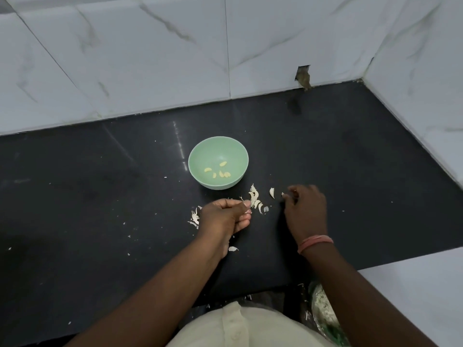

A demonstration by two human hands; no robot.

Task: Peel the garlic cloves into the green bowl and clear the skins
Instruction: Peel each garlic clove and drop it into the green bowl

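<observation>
A green bowl [200, 156] stands on the black counter and holds several peeled garlic cloves [217, 171]. Just below its right side lies a pile of white garlic skins [255, 199], and one pale clove or skin piece [272, 192] lies beside it. My left hand [225, 216] is curled in front of the bowl, its fingertips touching the skin pile; whether it holds any skins I cannot tell. My right hand [305, 209] rests knuckles-up to the right, fingertips pinched on a small white piece at the counter. More skins [194, 218] lie left of my left hand.
The black counter [100, 209] meets white marble-look wall tiles at the back and on the right. A small hole in the tiles [303, 78] sits at the counter's back edge. A single skin [232, 249] lies under my left wrist. A green-patterned item [323, 309] shows below the front edge.
</observation>
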